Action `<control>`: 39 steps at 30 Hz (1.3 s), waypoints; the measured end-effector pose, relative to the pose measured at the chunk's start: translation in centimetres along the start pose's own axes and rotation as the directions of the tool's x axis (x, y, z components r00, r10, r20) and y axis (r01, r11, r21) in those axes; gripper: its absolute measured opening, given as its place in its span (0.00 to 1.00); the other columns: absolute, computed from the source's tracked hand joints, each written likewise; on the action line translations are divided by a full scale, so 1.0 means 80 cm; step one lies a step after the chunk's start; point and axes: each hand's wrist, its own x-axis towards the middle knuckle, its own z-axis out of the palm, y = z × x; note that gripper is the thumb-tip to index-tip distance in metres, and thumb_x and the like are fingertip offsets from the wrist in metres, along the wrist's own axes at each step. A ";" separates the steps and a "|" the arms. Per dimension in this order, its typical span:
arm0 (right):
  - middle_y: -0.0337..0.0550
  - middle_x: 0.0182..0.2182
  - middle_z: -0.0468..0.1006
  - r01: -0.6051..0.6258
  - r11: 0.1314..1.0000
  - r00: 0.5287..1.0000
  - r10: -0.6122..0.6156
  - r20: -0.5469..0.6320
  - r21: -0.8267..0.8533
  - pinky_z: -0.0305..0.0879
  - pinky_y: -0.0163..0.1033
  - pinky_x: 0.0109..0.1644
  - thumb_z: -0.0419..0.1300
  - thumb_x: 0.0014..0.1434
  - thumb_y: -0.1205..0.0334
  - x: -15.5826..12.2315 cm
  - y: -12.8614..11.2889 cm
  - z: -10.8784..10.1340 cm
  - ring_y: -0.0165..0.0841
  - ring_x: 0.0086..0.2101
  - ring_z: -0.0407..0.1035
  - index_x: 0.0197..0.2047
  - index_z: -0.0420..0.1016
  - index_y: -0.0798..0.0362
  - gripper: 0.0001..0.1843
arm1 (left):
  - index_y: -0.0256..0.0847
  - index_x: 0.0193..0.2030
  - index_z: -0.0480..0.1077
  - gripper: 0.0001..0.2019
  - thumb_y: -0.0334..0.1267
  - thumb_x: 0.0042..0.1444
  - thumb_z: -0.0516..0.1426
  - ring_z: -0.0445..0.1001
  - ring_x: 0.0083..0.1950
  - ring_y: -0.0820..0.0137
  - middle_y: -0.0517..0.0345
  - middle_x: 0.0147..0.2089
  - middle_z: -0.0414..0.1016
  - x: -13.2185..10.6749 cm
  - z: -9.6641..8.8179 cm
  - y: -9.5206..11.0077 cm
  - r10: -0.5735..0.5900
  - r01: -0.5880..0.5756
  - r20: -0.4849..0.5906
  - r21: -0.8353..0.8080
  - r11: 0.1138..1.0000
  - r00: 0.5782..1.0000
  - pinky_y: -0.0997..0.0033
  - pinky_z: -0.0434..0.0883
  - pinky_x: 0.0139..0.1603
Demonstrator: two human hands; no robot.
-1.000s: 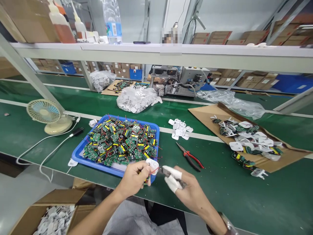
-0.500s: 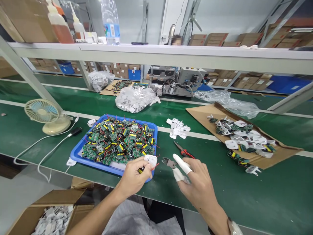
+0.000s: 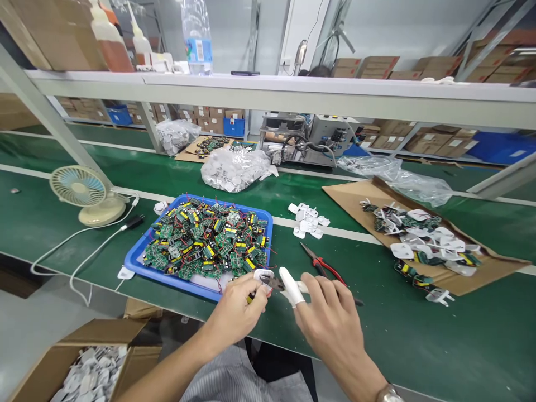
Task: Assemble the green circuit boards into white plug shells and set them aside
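Pinched in my left hand is a white plastic plug cover with a small circuit board mostly hidden by my fingers. My right hand, with white finger cots on its thumb and forefinger, is closed around wire cutters. The cutter jaws touch the plug cover, close to my left fingertips. Just behind the left hand lies a blue tray heaped with green circuit boards that carry yellow-banded parts and red wires. Red-handled pliers lie beyond my right hand.
Loose white plug covers lie right of the tray. A cardboard sheet holds more covers and boards. At left stand a small fan and white cables. A shelf crosses above the bench; an open carton sits below it.
My right hand has moved left and closed, bringing the wire cutters from beside the plug cover to contact with it. My left hand has shifted slightly right and down, still holding the cover.
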 end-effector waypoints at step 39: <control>0.51 0.38 0.76 -0.200 0.951 0.980 0.199 0.030 0.235 0.65 0.44 0.37 0.53 0.64 0.60 -0.094 0.061 0.045 0.41 0.37 0.71 0.47 0.73 0.52 0.12 | 0.39 0.33 0.75 0.17 0.35 0.69 0.49 0.74 0.40 0.68 0.50 0.40 0.71 0.020 -0.035 -0.042 0.365 -0.269 -0.217 0.372 0.889 0.905 0.69 0.74 0.44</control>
